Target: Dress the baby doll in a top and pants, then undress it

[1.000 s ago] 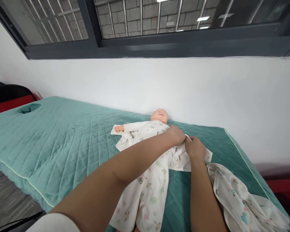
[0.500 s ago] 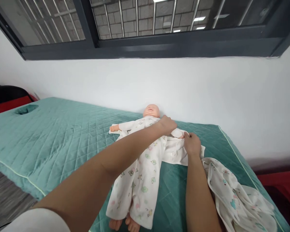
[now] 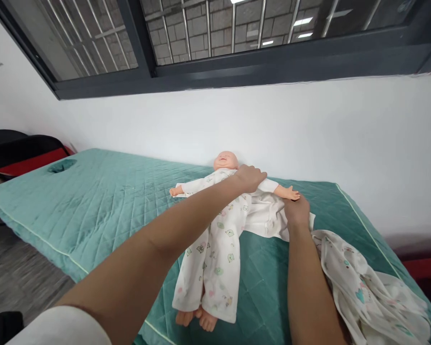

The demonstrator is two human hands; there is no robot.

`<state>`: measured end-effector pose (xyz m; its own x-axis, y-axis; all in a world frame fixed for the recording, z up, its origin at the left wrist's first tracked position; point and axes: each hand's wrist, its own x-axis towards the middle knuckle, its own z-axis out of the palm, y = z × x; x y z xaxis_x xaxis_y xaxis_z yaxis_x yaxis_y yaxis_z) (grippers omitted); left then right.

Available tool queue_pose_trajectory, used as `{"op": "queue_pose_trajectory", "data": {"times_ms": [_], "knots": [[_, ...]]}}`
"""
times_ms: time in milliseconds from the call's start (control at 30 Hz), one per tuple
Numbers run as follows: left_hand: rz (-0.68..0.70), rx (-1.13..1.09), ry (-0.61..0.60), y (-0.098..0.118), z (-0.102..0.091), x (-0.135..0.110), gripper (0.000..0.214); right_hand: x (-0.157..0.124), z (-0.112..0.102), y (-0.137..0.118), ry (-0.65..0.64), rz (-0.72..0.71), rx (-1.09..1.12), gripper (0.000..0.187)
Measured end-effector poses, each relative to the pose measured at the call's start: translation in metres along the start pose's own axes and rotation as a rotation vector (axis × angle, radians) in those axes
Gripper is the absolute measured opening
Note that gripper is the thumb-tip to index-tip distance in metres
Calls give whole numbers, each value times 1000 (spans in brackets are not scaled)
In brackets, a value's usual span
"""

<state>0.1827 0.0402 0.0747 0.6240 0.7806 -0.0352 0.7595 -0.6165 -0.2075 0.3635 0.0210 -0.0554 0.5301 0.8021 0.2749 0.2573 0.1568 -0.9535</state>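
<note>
The baby doll (image 3: 226,160) is laid on its back on the teal quilted bed (image 3: 93,201), dressed in a printed romper (image 3: 219,244). Its chest is pressed by the left hand (image 3: 249,177) with bent fingers. The romper's open flap (image 3: 266,218) is covered by the right hand (image 3: 297,211); whether cloth is pinched cannot be told. Any pull on the flap calls for the doll being held steady.

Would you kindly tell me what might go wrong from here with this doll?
The baby doll lies with its feet near the massage table edge; a tug on the romper flap under the right hand could slide it off. The loose printed cloth beside that hand might get snagged.
</note>
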Motion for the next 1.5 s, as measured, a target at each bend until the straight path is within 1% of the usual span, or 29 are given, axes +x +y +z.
{"op": "queue_pose_trajectory", "data": {"times_ms": [67,167,233,300,367,433,467,533,567,633,700,800,933,1100,1167,1267,1400,1500], "knots": [[-25,-72,-39,10,5,5,39,1,2,-1,81,-14,154,27],[-62,-134,-95,30,12,15,41,3,-2,-3,289,-8,335,32],[-59,-150,-129,41,12,14,42,2,-5,-7,373,-2,371,29],[-41,-190,-129,42,8,3,40,-1,-4,-12,381,-45,341,25],[-35,-272,-64,32,4,-18,34,-8,1,-18,308,-105,287,22],[-82,-367,44,12,7,-44,29,-17,10,-24,166,-109,238,20],[-123,-408,115,-1,12,-56,27,-22,15,-27,80,-90,202,20],[-228,-540,296,-25,28,-76,28,-33,25,-33,-83,-66,102,23],[-276,-647,377,-36,39,-84,29,-38,29,-36,-152,-70,49,25],[-367,-880,481,-51,60,-92,31,-49,38,-44,-252,-106,-25,29],[-411,-1063,516,-58,75,-94,31,-60,47,-53,-345,-125,-31,32],[-402,-1172,514,-60,82,-94,26,-77,59,-65,-472,-119,17,40],[-354,-1137,544,-61,82,-92,15,-89,64,-75,-592,-90,-3,58],[-335,-930,593,-59,86,-90,12,-82,58,-74,-688,-56,-76,78],[-329,-868,606,-58,88,-88,13,-80,57,-73,-709,-70,-82,80],[-335,-794,616,-57,89,-87,13,-80,57,-74,-725,-110,-72,77],[-361,-634,612,-52,87,-87,16,-82,58,-78,-719,-134,-105,79],[-364,-507,639,-46,86,-90,21,-83,58,-79,-707,-129,-122,80]]}}
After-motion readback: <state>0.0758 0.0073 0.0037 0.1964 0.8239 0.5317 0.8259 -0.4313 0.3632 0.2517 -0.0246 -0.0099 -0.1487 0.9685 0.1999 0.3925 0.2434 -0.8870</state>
